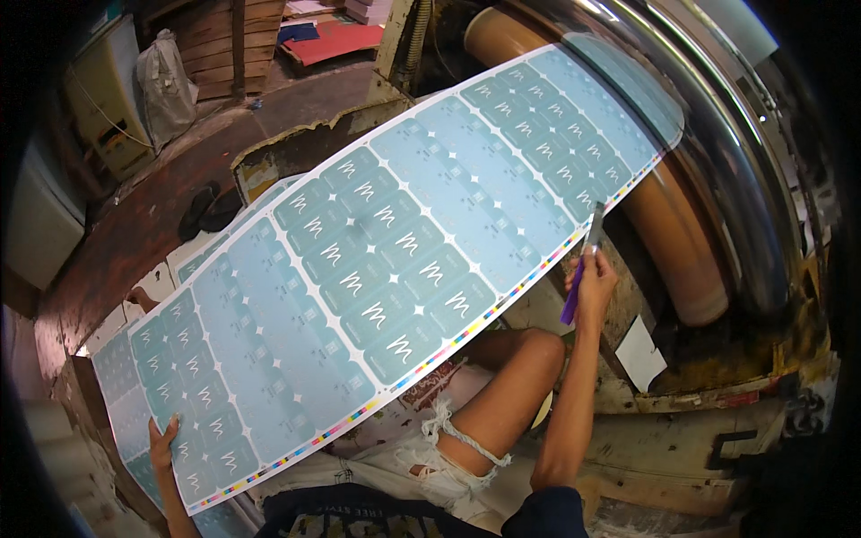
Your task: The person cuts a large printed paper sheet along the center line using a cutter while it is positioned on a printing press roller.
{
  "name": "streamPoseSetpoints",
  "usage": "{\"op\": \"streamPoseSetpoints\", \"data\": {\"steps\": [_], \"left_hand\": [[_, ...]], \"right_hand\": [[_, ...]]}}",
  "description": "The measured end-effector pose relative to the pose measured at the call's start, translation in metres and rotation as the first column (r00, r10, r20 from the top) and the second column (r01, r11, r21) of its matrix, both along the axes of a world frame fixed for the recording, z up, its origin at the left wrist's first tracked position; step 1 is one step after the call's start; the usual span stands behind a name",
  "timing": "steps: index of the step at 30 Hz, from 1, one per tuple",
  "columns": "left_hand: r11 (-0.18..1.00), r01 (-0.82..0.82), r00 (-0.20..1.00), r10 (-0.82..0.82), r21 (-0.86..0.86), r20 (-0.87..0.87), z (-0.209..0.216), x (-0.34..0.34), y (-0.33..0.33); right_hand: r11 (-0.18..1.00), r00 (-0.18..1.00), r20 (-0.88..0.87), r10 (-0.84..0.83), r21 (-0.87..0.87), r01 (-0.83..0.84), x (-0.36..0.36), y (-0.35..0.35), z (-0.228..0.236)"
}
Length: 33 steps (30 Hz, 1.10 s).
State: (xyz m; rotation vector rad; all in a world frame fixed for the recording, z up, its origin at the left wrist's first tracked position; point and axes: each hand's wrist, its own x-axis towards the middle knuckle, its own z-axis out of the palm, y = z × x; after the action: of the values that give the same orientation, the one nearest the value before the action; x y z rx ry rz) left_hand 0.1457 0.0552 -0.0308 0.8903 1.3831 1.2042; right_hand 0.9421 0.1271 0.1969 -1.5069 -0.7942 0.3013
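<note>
A long printed sheet (448, 215) with teal and pale blue panels stretches diagonally in front of me, its far right end against a large roller. My left hand (163, 441) rests on the sheet near its lower left end, the visible fingers spread apart. In my right hand (594, 280) is a purple-handled knife (595, 231), gripped in closed fingers. Its grey blade points up and touches or overlaps the sheet's near edge, beside the roller; whether it cuts in is unclear. Another hand (141, 299), apparently another person's, shows at the sheet's far left edge.
A shiny metal roller (717, 117) and a brown roller (686, 242) fill the right side. More printed sheets (215, 249) lie partly under the long one. A white card (640, 353) sits by the machine. Dark footwear (211, 211) and a pale sack (167, 90) stand at left.
</note>
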Motion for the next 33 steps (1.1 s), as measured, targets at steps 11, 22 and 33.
{"op": "streamPoseSetpoints", "data": {"steps": [11,22,33], "left_hand": [[0.985,-0.113,0.994,0.11,-0.133,-0.028,0.014,-0.007,-0.034],[0.957,-0.236,0.957,0.259,-0.167,0.131,0.008,-0.069,-0.054],[0.959,-0.114,0.991,0.127,-0.26,0.034,-0.068,-0.309,0.017]], "right_hand": [[0.968,0.272,0.942,-0.196,0.141,0.207,0.005,-0.011,0.056],[0.981,0.495,0.855,0.154,-0.072,-0.18,-0.002,0.024,0.101],[1.0,0.613,0.789,-0.029,0.029,0.01,-0.316,-0.041,0.003]]}}
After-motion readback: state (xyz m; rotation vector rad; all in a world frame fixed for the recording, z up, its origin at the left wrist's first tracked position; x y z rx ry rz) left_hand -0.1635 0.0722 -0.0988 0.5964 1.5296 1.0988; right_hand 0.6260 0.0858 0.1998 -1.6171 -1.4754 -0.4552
